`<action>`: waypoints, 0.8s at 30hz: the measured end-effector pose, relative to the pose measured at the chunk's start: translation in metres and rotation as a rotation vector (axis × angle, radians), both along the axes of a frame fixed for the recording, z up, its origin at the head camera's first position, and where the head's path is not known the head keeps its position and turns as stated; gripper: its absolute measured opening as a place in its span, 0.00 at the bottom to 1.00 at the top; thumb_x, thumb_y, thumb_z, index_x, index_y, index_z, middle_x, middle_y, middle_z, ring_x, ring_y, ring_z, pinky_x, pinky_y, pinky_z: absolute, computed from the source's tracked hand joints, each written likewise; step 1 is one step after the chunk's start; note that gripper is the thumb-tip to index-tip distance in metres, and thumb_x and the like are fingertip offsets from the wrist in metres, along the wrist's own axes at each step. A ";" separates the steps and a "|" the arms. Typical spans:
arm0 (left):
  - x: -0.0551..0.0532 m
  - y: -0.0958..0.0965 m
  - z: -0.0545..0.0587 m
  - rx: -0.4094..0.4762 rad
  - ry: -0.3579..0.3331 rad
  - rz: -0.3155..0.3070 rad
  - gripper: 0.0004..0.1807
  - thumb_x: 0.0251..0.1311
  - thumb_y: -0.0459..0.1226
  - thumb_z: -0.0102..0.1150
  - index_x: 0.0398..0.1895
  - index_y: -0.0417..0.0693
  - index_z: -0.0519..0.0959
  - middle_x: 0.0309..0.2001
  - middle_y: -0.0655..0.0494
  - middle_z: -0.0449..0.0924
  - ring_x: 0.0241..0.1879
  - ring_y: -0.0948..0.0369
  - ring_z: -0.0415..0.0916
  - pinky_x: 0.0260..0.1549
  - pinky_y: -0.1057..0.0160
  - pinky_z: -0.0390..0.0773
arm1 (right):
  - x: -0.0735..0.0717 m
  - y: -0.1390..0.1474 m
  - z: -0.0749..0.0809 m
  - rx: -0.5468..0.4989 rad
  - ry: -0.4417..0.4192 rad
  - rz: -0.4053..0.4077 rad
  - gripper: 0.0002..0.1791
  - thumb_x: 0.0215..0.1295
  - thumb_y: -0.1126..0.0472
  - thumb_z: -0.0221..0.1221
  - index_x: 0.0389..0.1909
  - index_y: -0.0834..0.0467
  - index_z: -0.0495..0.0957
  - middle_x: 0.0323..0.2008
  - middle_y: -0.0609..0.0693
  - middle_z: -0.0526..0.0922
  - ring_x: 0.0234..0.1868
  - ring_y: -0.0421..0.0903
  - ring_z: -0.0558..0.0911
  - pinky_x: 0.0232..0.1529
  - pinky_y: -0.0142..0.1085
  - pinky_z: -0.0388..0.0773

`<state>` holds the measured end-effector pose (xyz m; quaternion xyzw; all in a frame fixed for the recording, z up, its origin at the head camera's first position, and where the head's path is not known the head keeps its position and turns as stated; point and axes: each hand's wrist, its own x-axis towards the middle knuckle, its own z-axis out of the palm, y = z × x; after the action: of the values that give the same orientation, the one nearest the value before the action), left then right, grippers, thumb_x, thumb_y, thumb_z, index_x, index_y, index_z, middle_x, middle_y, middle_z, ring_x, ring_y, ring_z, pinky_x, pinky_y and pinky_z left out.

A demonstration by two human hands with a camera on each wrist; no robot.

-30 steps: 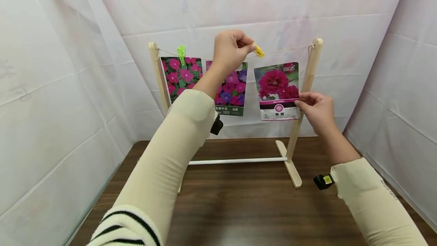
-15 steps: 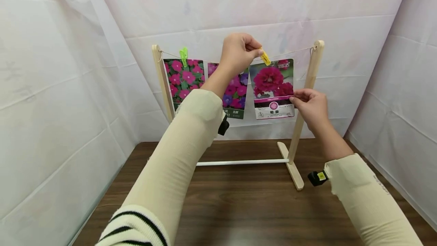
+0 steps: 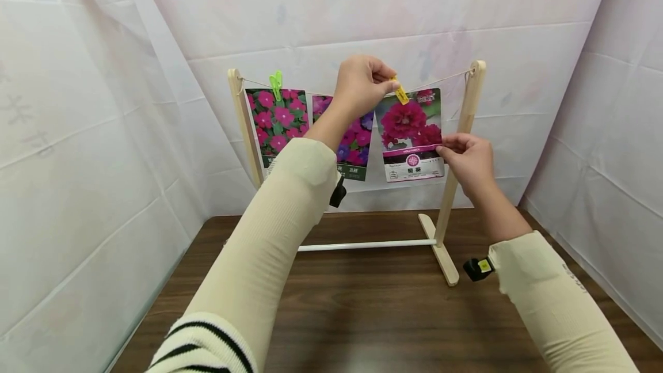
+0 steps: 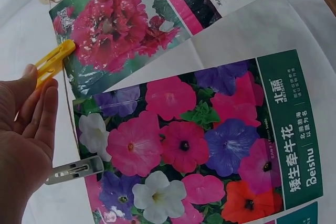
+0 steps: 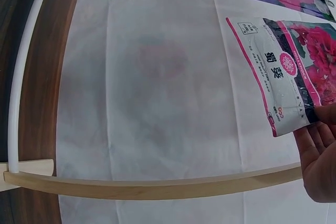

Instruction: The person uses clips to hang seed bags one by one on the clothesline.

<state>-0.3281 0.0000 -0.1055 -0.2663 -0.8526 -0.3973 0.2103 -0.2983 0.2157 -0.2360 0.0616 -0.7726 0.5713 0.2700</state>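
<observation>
My left hand [image 3: 359, 86] pinches a yellow clothespin [image 3: 400, 93] at the string, its tip over the top edge of a hollyhock seed packet [image 3: 408, 122]. In the left wrist view the clothespin [image 4: 55, 64] lies across the string and overlaps the packet's edge. My right hand [image 3: 472, 160] pinches that packet by its lower right edge, thumb in front. To the left hangs a petunia-like seed packet [image 4: 184, 145], held to the string by a grey clip [image 4: 79, 170] and partly hidden by my left arm in the head view. A pink-flower packet [image 3: 279, 120] hangs farthest left under a green clothespin [image 3: 276, 86].
The string [image 3: 440, 81] runs between two wooden posts [image 3: 468, 102] of a stand. A white rod [image 3: 368, 244] joins the posts low down, above a dark wooden table [image 3: 362, 309]. White cloth [image 3: 233, 10] hangs behind and at both sides.
The hollyhock packet has moved left and slightly up with my right hand. My left hand has brought the yellow clothespin right and down onto the packet's top edge.
</observation>
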 end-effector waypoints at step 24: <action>0.003 -0.007 -0.001 -0.017 -0.117 -0.018 0.22 0.64 0.41 0.63 0.60 0.44 0.77 0.57 0.54 0.80 0.52 0.65 0.78 0.48 0.73 0.75 | -0.003 -0.008 -0.005 0.032 -0.027 -0.010 0.14 0.65 0.68 0.61 0.48 0.73 0.79 0.37 0.54 0.82 0.33 0.35 0.77 0.35 0.21 0.76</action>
<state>-0.3255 -0.0072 -0.1064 -0.2519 -0.8644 -0.4069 0.1544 -0.3012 0.2076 -0.2411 0.0542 -0.7855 0.5582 0.2615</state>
